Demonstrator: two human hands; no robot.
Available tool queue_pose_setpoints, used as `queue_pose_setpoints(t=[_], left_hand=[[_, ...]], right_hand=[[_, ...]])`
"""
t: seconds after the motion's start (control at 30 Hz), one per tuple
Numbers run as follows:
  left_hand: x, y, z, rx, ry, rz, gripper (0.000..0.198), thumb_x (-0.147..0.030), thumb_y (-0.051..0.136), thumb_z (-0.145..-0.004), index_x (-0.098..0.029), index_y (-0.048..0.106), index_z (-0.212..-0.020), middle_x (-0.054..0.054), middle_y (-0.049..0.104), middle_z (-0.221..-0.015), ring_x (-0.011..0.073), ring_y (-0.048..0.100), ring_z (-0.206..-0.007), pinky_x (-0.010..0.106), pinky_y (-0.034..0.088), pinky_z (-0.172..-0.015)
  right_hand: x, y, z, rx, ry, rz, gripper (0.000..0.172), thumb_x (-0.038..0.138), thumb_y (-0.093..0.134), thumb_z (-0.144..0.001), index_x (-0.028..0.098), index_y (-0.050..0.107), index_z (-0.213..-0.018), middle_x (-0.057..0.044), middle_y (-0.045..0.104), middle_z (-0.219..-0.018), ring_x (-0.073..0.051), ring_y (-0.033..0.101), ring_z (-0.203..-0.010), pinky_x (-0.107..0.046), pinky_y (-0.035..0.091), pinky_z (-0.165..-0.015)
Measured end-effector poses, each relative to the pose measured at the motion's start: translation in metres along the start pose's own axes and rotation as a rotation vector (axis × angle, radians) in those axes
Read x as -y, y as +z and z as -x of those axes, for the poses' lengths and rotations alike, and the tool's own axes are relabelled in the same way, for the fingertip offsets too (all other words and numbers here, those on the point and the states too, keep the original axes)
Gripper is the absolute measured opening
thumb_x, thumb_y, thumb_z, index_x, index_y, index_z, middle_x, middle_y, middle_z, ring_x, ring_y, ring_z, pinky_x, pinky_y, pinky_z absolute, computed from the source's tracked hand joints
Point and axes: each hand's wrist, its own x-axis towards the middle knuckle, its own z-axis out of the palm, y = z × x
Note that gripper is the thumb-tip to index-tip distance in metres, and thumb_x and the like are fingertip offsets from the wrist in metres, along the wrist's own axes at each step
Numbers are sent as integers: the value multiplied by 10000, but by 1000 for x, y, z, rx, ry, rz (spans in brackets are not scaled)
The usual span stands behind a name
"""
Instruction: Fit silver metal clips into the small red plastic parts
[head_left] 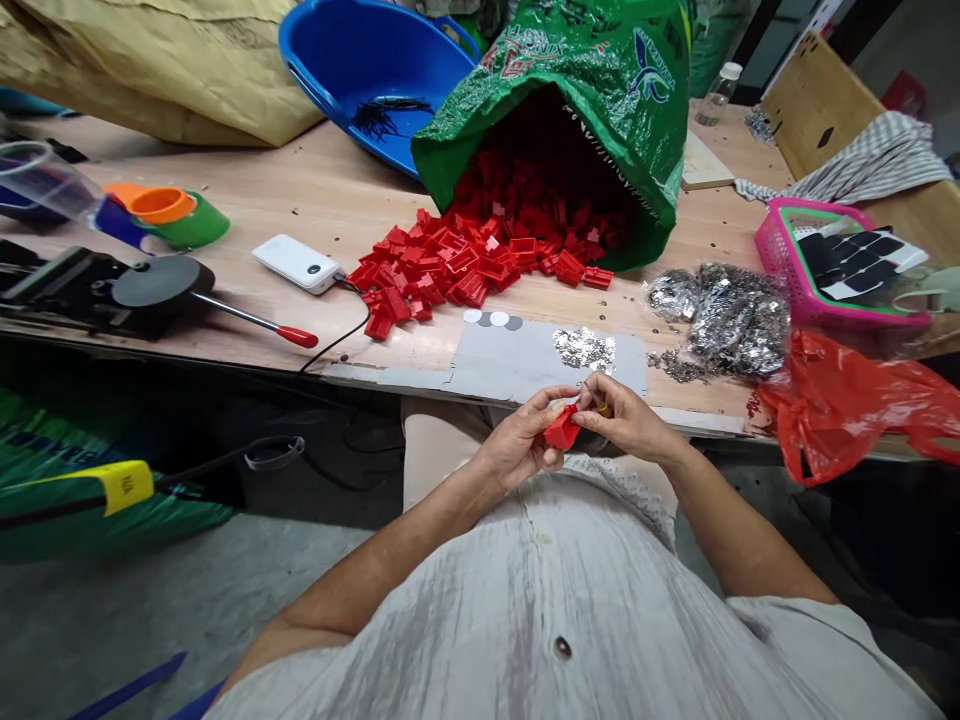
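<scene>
Just off the table's front edge, my left hand (524, 438) is closed around a small red plastic part (562, 428). My right hand (621, 420) touches the same part from the right, its fingers pinched together; something yellow shows among them, and what the fingertips grip is too small to make out. Beyond my hands, small shiny metal pieces (584, 348) lie on a grey sheet (510, 357). A heap of red plastic parts (465, 262) spills from an open green sack (600, 60) behind the sheet.
Bags of metal pieces (739, 320), a pink basket (776, 262) and a red plastic bag (855, 400) are at right. A white power bank (296, 262) with a cable and a red-tipped lever (259, 320) are left. A blue basin (330, 60) stands behind.
</scene>
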Motion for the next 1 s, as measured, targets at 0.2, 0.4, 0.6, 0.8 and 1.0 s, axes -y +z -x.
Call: queue_pose_setpoints(t=[0.2, 0.4, 0.6, 0.8, 1.0], left_hand=[[-2, -4, -7, -8, -9, -85, 407, -415, 688, -819, -231, 570, -1162, -23, 585, -719, 40, 450, -393, 160, 327, -390], [-3, -11, -2, -177, 399, -641, 497, -558, 640, -811, -213, 680, -1165, 71, 648, -906, 151, 612, -699, 269, 499, -635], [5, -13, 2, -243, 780, -1010, 291, -267, 776, -733, -283, 747, -1023, 73, 683, -980, 234, 601, -957, 373, 473, -917], [10, -16, 5, -207, 835, -1139, 237, -258, 717, -799, -273, 715, -1036, 73, 701, -955, 226, 618, -912, 358, 477, -858], [14, -19, 8, -166, 853, -1158, 239, -235, 708, -811, -272, 705, -1047, 68, 720, -962, 217, 632, -914, 343, 481, -835]], right_hand=[[-9, 3, -5, -23, 7, -83, 273, 341, 655, -834, 224, 411, -794, 42, 452, -771, -120, 413, -696, -250, 358, -628], [-17, 3, -1, -166, 31, -30, 276, 366, 665, -817, 226, 427, -799, 39, 495, -784, -126, 440, -704, -261, 369, -651], [-24, 10, 4, -197, 75, -62, 288, 416, 659, -822, 229, 441, -840, 37, 498, -788, -114, 466, -670, -249, 389, -609], [-22, 16, 11, -158, 194, -207, 363, 422, 697, -788, 227, 480, -1004, 17, 572, -905, -94, 509, -676, -244, 411, -629], [-16, 15, 18, -99, 278, -329, 428, 411, 740, -750, 216, 480, -1029, 17, 609, -873, -91, 531, -662, -238, 407, -617]])
